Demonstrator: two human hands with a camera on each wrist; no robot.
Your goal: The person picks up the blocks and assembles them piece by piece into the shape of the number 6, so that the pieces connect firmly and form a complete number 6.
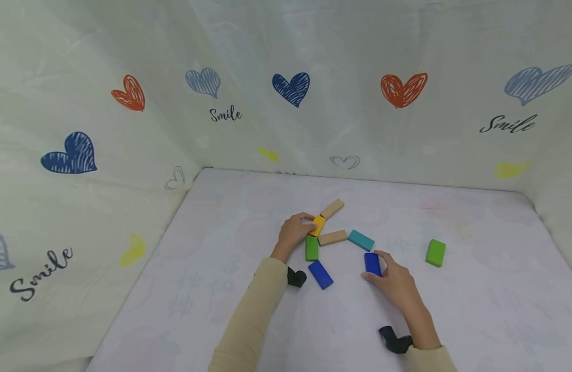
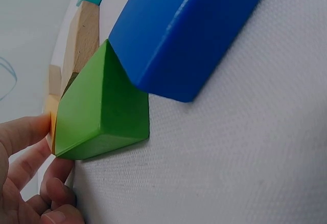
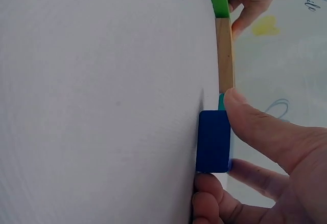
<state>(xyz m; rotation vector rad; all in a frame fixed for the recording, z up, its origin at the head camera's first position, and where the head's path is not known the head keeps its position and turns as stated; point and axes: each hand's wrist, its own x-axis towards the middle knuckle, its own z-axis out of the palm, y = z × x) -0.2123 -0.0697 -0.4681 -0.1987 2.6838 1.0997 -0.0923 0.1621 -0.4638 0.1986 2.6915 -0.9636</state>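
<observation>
My left hand (image 1: 293,231) pinches a yellow block (image 1: 319,224), whose edge (image 2: 53,124) barely shows behind a green block (image 2: 102,106) in the left wrist view. My right hand (image 1: 397,283) grips a blue block (image 1: 372,264) at its two ends, thumb on the near end. Just beyond that block lies a teal block (image 1: 361,240). A plain wooden block (image 1: 333,237) runs from the teal one to the green block, and another wooden block (image 1: 332,208) extends away from the yellow one. A second blue block (image 1: 320,274) sits at the green block's near end.
Apart from the others, a bright green block (image 1: 435,253) rests on the white tabletop (image 1: 490,289) to the right. Black wrist mounts (image 1: 394,341) are on both arms. A pale curtain (image 1: 342,41) printed with hearts hangs behind and beside the table.
</observation>
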